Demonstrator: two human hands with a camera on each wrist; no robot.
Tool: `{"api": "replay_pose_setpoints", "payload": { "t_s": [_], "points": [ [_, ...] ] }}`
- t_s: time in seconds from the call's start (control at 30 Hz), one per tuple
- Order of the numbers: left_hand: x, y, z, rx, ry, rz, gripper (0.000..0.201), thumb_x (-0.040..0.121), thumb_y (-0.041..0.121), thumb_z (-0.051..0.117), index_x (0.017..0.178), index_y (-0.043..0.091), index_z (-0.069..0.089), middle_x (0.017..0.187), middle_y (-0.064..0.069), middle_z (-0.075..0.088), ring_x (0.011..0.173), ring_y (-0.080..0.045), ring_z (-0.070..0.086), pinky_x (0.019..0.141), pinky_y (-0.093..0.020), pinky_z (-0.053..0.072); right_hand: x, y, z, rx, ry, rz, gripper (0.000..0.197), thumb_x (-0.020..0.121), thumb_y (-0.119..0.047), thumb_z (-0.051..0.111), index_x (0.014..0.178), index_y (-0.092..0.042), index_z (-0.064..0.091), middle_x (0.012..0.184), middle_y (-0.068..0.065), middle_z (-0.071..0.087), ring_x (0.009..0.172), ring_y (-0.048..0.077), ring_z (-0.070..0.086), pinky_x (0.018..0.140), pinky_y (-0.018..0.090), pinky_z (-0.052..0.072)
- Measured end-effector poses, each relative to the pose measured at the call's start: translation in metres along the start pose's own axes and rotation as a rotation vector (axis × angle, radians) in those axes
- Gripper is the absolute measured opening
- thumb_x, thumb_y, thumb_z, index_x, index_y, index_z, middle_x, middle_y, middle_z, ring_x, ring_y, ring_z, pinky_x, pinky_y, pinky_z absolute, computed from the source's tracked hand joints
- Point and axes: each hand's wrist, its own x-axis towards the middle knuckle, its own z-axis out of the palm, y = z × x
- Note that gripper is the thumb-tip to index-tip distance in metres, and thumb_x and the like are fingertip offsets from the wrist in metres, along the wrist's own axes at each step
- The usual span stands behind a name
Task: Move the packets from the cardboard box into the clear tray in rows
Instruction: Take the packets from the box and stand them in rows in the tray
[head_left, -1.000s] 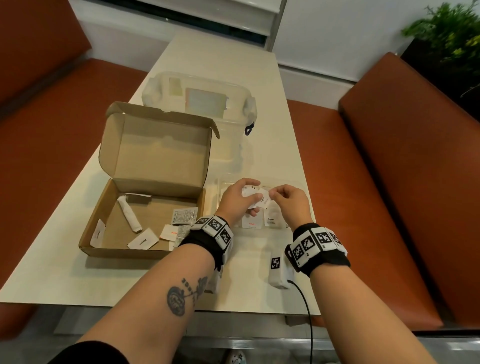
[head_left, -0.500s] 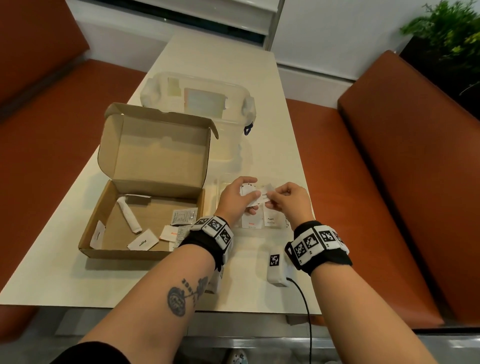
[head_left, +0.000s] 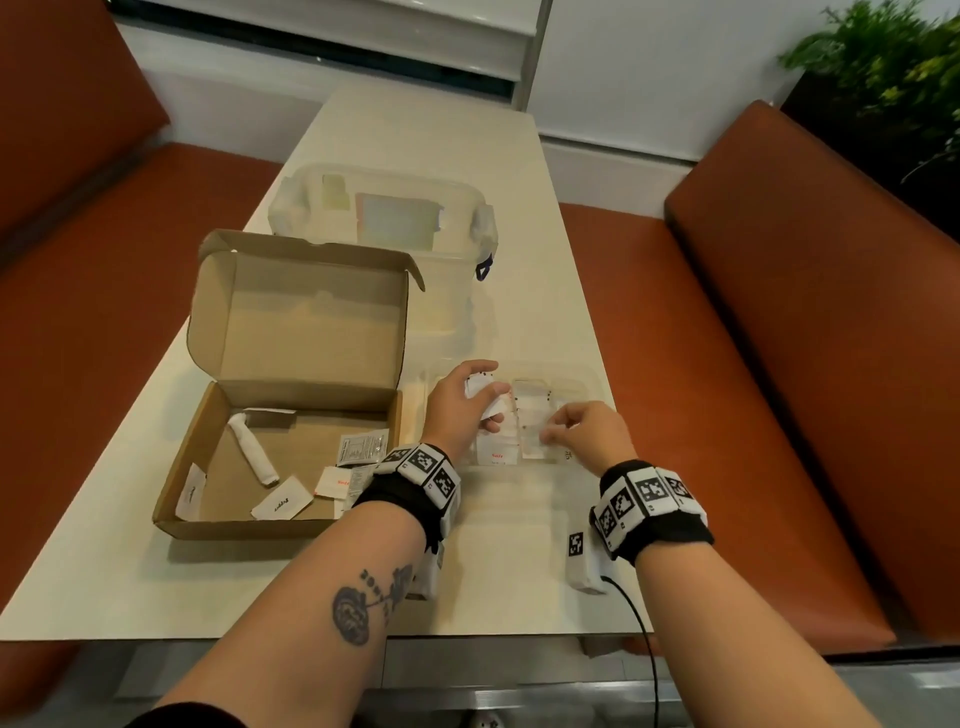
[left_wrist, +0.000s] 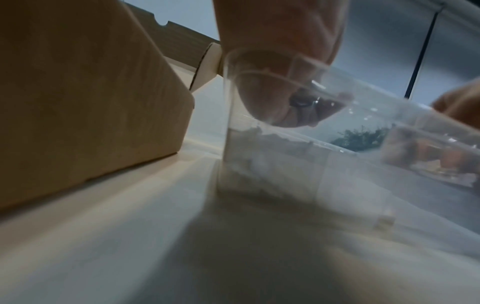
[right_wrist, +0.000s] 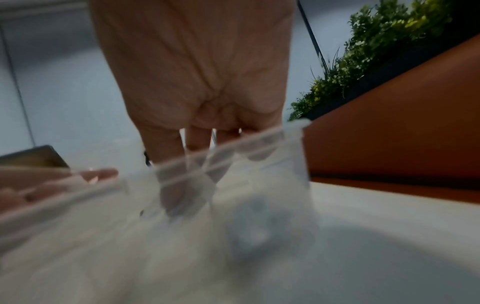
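Step in hand: placing packets into the clear tray (head_left: 589, 376), which stands on the desk (head_left: 524, 291) just right of the cardboard box (head_left: 249, 522).
Left hand (head_left: 457, 405): over the tray's left part, fingers curled round a small bunch of white packets (head_left: 485, 397); the grip is closed on them.
Right hand (head_left: 587, 434): over the tray's near right part, fingertips reaching down inside it, seemingly setting a packet flat; whether thumb and finger pinch it cannot be told, since the wrist view is blurred.
Tray contents: several white packets lying side by side, one near the front marked in red (head_left: 497, 456).
Box contents: several loose packets (head_left: 283, 505) and a white roll (head_left: 254, 449) on its floor.
Progress: judged partial.
Next move: likely feeding one packet from the left hand's bunch to the right, laid edge to edge with its neighbours so the row stays straight.
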Motion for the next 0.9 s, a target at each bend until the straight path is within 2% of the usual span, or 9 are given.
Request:
{"api": "replay_pose_setpoints", "payload": {
  "t_s": [0.07, 0.17, 0.23, 0.3, 0.37, 0.5, 0.63, 0.8, 0.9],
  "points": [
    [-0.001, 0.000, 0.001, 0.001, 0.009, 0.000, 0.022, 0.085, 0.013, 0.070, 0.106, 0.018, 0.064, 0.114, 0.004, 0.048, 0.054, -0.019, 0.062, 0.050, -0.020, 0.051, -0.003, 0.004, 0.005, -0.043, 0.011, -0.004, 0.007, 0.074, -0.020, 0.076, 0.077, -0.015, 0.073, 0.083, 0.000, 0.068, 0.077, 0.013, 0.059, 0.059, 0.021, 0.041],
    [-0.002, 0.001, 0.001, 0.012, 0.021, 0.001, 0.023, 0.085, 0.012, 0.070, 0.106, 0.016, 0.064, 0.116, 0.001, 0.049, 0.055, -0.019, 0.061, 0.051, -0.021, 0.052, -0.002, 0.006, 0.013, -0.083, 0.061, -0.003, 0.008, 0.071, -0.017, 0.075, 0.078, -0.016, 0.076, 0.092, 0.003, 0.068, 0.088, 0.018, 0.062, 0.070, 0.027, 0.049],
    [-0.003, 0.001, 0.002, 0.028, 0.032, 0.003, 0.022, 0.085, 0.011, 0.070, 0.106, 0.015, 0.064, 0.118, -0.002, 0.050, 0.057, -0.021, 0.061, 0.052, -0.022, 0.053, -0.001, 0.005, 0.015, -0.129, 0.046, 0.023, 0.007, 0.070, -0.016, 0.073, 0.077, -0.018, 0.075, 0.099, 0.002, 0.065, 0.088, 0.018, 0.062, 0.076, 0.030, 0.053],
    [-0.003, 0.002, 0.002, 0.051, 0.044, 0.005, 0.021, 0.085, 0.011, 0.069, 0.105, 0.015, 0.064, 0.120, -0.004, 0.051, 0.057, -0.021, 0.061, 0.052, -0.022, 0.053, 0.001, 0.006, 0.017, -0.173, 0.016, 0.034, 0.005, 0.071, -0.016, 0.073, 0.074, -0.018, 0.071, 0.106, 0.001, 0.059, 0.085, 0.019, 0.060, 0.076, 0.029, 0.051],
    [-0.003, 0.002, 0.002, 0.057, 0.052, 0.004, 0.020, 0.085, 0.010, 0.069, 0.104, 0.016, 0.064, 0.119, -0.006, 0.051, 0.056, -0.020, 0.060, 0.052, -0.023, 0.053, 0.003, 0.005, 0.017, -0.222, -0.004, 0.017, 0.011, 0.072, -0.015, 0.074, 0.077, -0.018, 0.065, 0.109, 0.002, 0.053, 0.082, 0.019, 0.056, 0.073, 0.028, 0.047],
    [-0.003, 0.002, 0.003, 0.067, 0.063, 0.012, 0.018, 0.086, 0.009, 0.069, 0.102, 0.016, 0.064, 0.119, -0.007, 0.051, 0.057, -0.022, 0.059, 0.050, -0.021, 0.052, 0.008, 0.005, 0.017, -0.309, -0.016, -0.091, 0.022, 0.073, -0.011, 0.071, 0.083, -0.018, 0.052, 0.104, 0.006, 0.049, 0.079, 0.022, 0.052, 0.070, 0.027, 0.044],
    [-0.003, 0.003, 0.003, 0.085, 0.068, 0.003, 0.017, 0.086, 0.008, 0.068, 0.102, 0.013, 0.065, 0.116, -0.004, 0.049, 0.054, -0.023, 0.058, 0.050, -0.020, 0.053, 0.013, 0.006, 0.014, -0.407, -0.055, -0.141, 0.019, 0.076, -0.012, 0.069, 0.081, -0.017, 0.051, 0.102, 0.006, 0.049, 0.081, 0.024, 0.055, 0.075, 0.031, 0.049],
    [-0.003, 0.005, 0.004, 0.093, 0.059, -0.007, 0.018, 0.086, 0.008, 0.068, 0.103, 0.013, 0.064, 0.117, -0.003, 0.048, 0.054, -0.022, 0.058, 0.049, -0.018, 0.052, 0.018, 0.006, 0.013, -0.480, -0.092, -0.180, 0.020, 0.078, -0.014, 0.066, 0.079, -0.017, 0.046, 0.090, 0.004, 0.052, 0.075, 0.021, 0.051, 0.066, 0.029, 0.040],
    [-0.003, 0.005, 0.004, 0.099, 0.057, -0.009, 0.019, 0.086, 0.009, 0.068, 0.104, 0.013, 0.065, 0.118, -0.003, 0.048, 0.053, -0.022, 0.059, 0.050, -0.019, 0.052, 0.018, 0.006, 0.015, -0.484, -0.083, -0.179, 0.019, 0.081, -0.015, 0.064, 0.078, -0.016, 0.045, 0.083, 0.002, 0.054, 0.074, 0.021, 0.052, 0.064, 0.029, 0.041]
  ]
}}
